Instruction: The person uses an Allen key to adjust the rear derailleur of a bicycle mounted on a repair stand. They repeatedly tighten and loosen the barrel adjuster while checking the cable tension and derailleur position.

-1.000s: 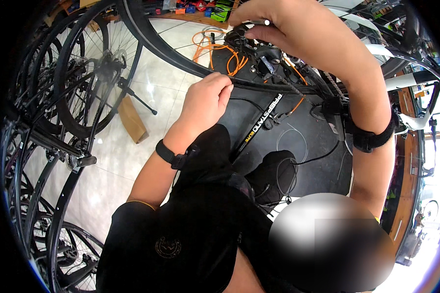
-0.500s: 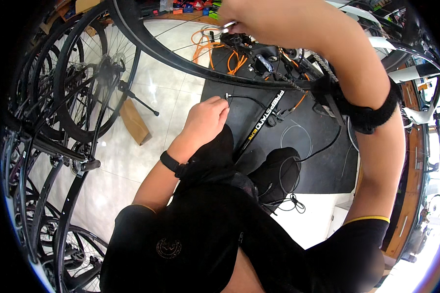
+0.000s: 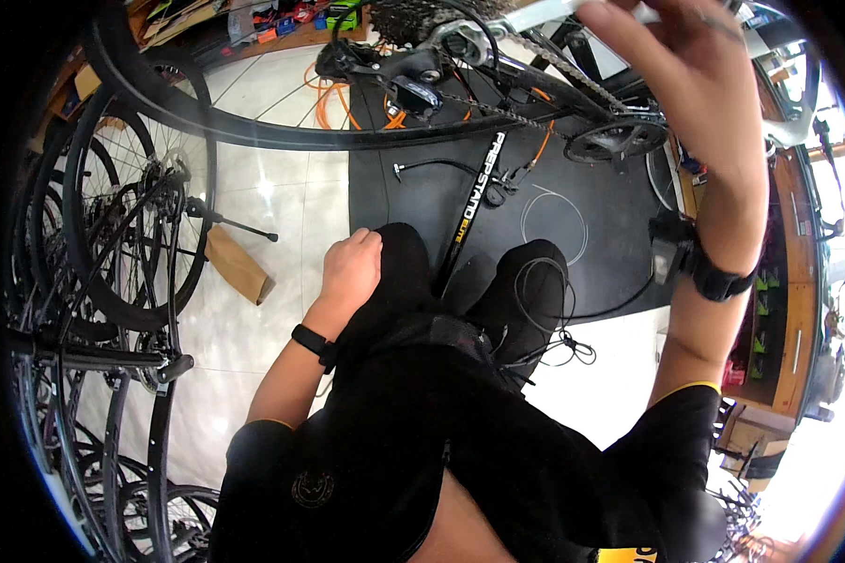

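My right hand (image 3: 695, 84) is raised at the upper right beside a bicycle's pale frame tube (image 3: 540, 13). Its thumb stretches out over the tube, apart from the fingers, which run partly out of view. To its left are the rear cassette (image 3: 432, 19), the rear derailleur (image 3: 413, 89) and the chain (image 3: 507, 114); the crank's chainring (image 3: 620, 139) sits below it. My left hand (image 3: 352, 267) rests on my left thigh with curled fingers; whatever lies inside them is hidden. A black wristband (image 3: 314, 345) circles that wrist.
A black mat (image 3: 620, 253) bears a stand leg (image 3: 465, 225), a black hose (image 3: 441, 164) and a coiled thin cable (image 3: 554, 216). Parked bicycles (image 3: 141, 216) line the left, by a brown paper bag (image 3: 238, 265). Wooden cabinets (image 3: 787, 338) stand right.
My right hand has moved right, away from the derailleur area, uncovering the cassette and derailleur. My left hand has drawn back lower onto the thigh. The whole view has shifted.
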Motion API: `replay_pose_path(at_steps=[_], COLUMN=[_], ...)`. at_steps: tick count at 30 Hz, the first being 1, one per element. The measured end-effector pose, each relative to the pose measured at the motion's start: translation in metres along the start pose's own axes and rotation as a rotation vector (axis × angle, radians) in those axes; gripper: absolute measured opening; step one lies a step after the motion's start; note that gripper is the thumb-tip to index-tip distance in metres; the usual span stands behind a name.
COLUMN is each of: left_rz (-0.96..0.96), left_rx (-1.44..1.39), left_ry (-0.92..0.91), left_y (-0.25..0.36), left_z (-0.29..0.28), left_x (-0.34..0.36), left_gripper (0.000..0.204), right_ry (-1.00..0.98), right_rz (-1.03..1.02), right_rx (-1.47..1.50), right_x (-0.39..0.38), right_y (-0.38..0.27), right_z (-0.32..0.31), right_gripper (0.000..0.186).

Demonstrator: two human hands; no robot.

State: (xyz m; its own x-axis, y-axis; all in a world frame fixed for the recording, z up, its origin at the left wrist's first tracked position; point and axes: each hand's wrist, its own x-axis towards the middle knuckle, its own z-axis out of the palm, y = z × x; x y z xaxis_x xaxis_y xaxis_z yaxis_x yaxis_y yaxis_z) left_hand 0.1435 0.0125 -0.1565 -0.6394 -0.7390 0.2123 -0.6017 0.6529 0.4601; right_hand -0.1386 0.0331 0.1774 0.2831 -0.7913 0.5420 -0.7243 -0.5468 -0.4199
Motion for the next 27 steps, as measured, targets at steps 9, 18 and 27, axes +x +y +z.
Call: replay_pose_path(at_steps=[9,18,27], left_rz=[-0.005,0.02,-0.066], left_rx=[-0.049,-1.131,-0.894], left_ry=[-0.273,0.267,0.569], left_y=[-0.001,0.056,0.063], left_z=[-0.045,-0.092,-0.082], left_x=[0.026,0.085,0.111], left_gripper=[0.019,0.053,0.027], right_ry=[0.04,-0.214,0.067], right_rz=[0.674,0.62,0.49], right_rx=[0.36,0.42,0.407], right_x=[-0.133,-0.148,-0.104], right_y=[0.047,0.057,0.029], right_z=[0.076,0.148,0.148], right_gripper=[0.016,0.017,0.021])
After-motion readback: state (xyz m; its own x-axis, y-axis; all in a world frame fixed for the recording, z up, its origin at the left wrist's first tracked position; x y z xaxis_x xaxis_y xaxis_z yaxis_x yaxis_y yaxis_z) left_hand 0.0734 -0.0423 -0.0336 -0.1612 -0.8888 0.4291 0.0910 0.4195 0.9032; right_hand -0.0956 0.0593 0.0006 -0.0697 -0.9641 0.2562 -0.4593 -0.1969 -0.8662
